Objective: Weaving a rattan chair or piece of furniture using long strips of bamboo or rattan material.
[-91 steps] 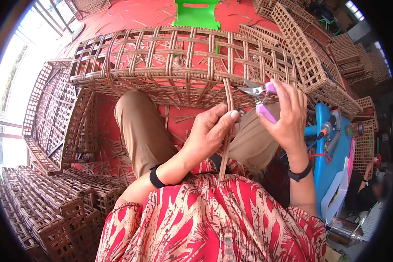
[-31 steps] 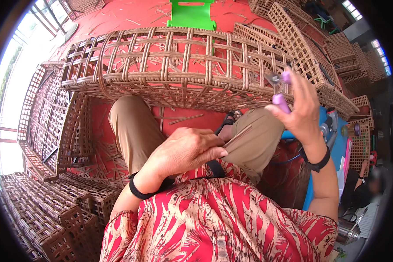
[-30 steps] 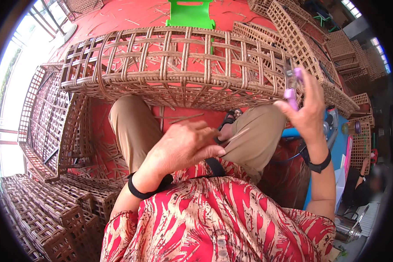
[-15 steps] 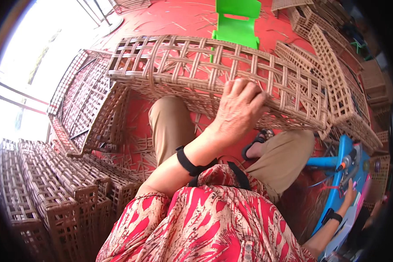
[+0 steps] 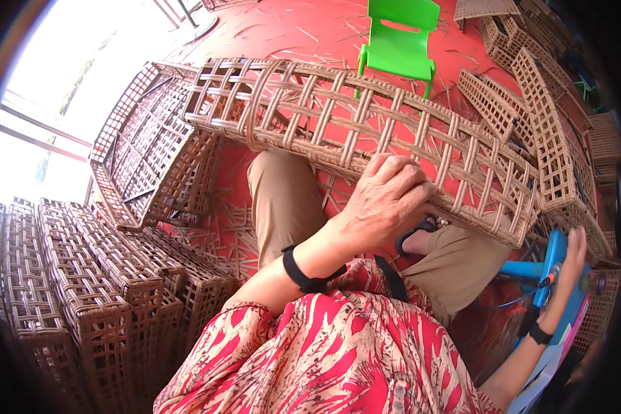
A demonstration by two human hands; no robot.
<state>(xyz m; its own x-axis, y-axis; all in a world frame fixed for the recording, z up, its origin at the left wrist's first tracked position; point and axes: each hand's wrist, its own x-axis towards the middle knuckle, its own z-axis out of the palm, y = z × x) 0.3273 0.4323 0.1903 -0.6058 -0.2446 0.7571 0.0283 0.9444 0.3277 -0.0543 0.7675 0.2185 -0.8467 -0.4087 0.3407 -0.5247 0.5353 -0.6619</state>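
A long open-weave rattan frame (image 5: pixel 338 131) lies across in front of me above my knees, its strands crossing in a grid. My left hand (image 5: pixel 390 196) is closed on its near lower edge, knuckles up; the fingertips are hidden. Out to the right, my right hand (image 5: pixel 573 259) is raised over a blue stool-like stand (image 5: pixel 553 252), fingers stretched out with nothing seen in them. Just beside that hand shows the orange tip of a tool (image 5: pixel 547 280), the rest of it mostly covered by the hand and arm.
Woven rattan pieces (image 5: pixel 83 276) stand stacked at my left, and a larger one (image 5: pixel 145 138) leans behind them. More woven frames (image 5: pixel 555 138) stand at the right. A green plastic chair (image 5: pixel 400 52) is beyond the frame. Cut strips (image 5: pixel 228 234) litter the red floor.
My right hand has moved forward, up from beside the tool. My left hand keeps its grip on the frame; the whole view has shifted slightly.
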